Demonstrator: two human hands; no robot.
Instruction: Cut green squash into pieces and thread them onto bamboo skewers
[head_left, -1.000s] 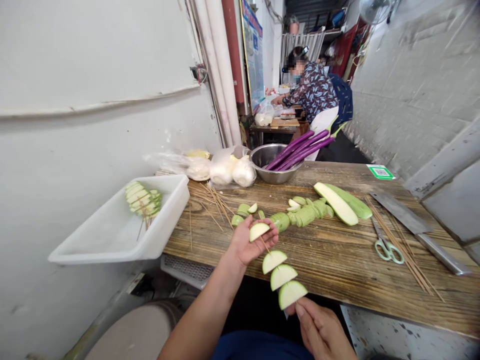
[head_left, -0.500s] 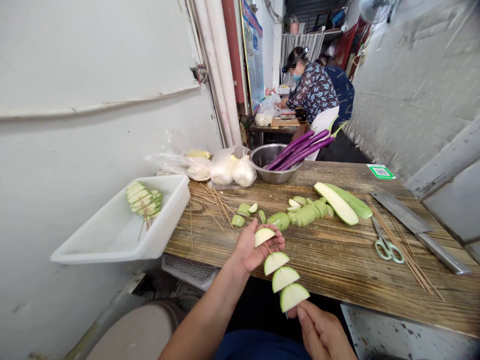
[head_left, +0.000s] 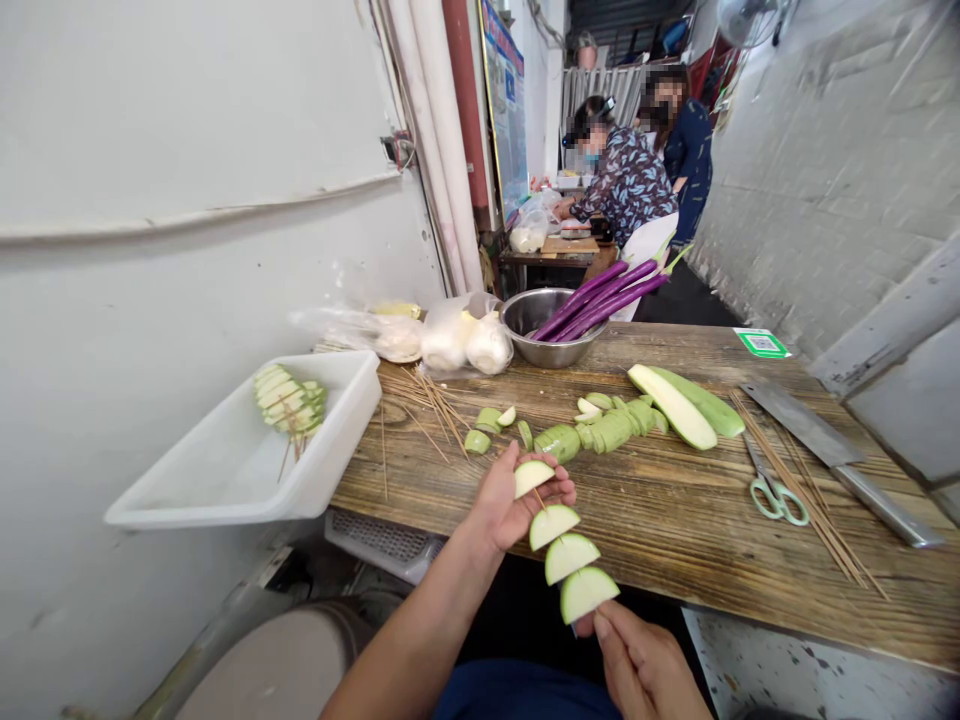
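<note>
My right hand (head_left: 646, 655) pinches the near end of a thin wooden skewer (head_left: 538, 497) just below the lowest slice. Three half-round zucchini slices (head_left: 589, 595) with pale flesh and green rims sit spaced along it. At the skewer's far end, my left hand (head_left: 499, 510) cups another zucchini slice (head_left: 533, 479) between thumb and fingers, with the skewer's tip at or in it. Just beyond that hand, a row of cut zucchini slices (head_left: 611, 430) lies on the wooden table (head_left: 480, 490). Two zucchini halves (head_left: 679, 405) rest at the row's right end.
At left, a white tray (head_left: 187, 500) holds skewered slices. Loose skewers (head_left: 439, 400) lie nearby. A steel bowl (head_left: 555, 352) of eggplants (head_left: 600, 305) stands behind, beside bagged white vegetables (head_left: 465, 340). Scissors (head_left: 776, 498) and a cleaver (head_left: 802, 425) lie right. Two people (head_left: 637, 180) are farther back.
My left hand has shifted slightly right and down with its slice, closer to the other slices. My right hand has barely moved. In the background, one person has straightened up.
</note>
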